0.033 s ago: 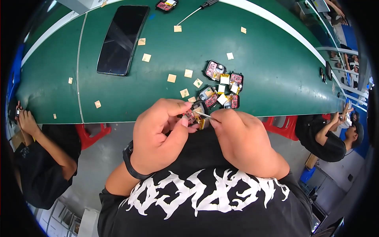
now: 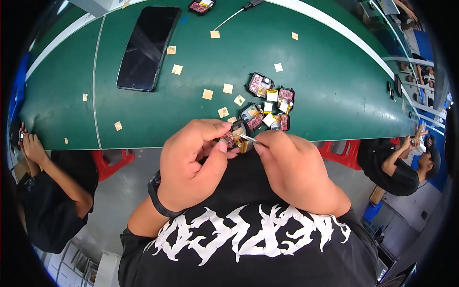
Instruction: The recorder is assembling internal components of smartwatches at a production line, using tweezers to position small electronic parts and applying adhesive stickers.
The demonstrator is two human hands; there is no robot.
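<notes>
The left hand (image 2: 196,160) pinches a small, open black casing (image 2: 242,127) at the near edge of the worktop (image 2: 334,91); a red circuit board (image 2: 229,139) shows inside. The right hand (image 2: 296,165) is closed on a slim metal tool (image 2: 248,138), its tip at the casing. The casing is probably light and stiff, the board fragile, so the outer rim looks the safest hold. Beyond lie similar open casings (image 2: 258,84) and white, yellow-taped blocks (image 2: 272,96), likely battery cells. The left hand covers much of its casing; whether the tool is tweezers, or its tip touches anything, I cannot tell.
</notes>
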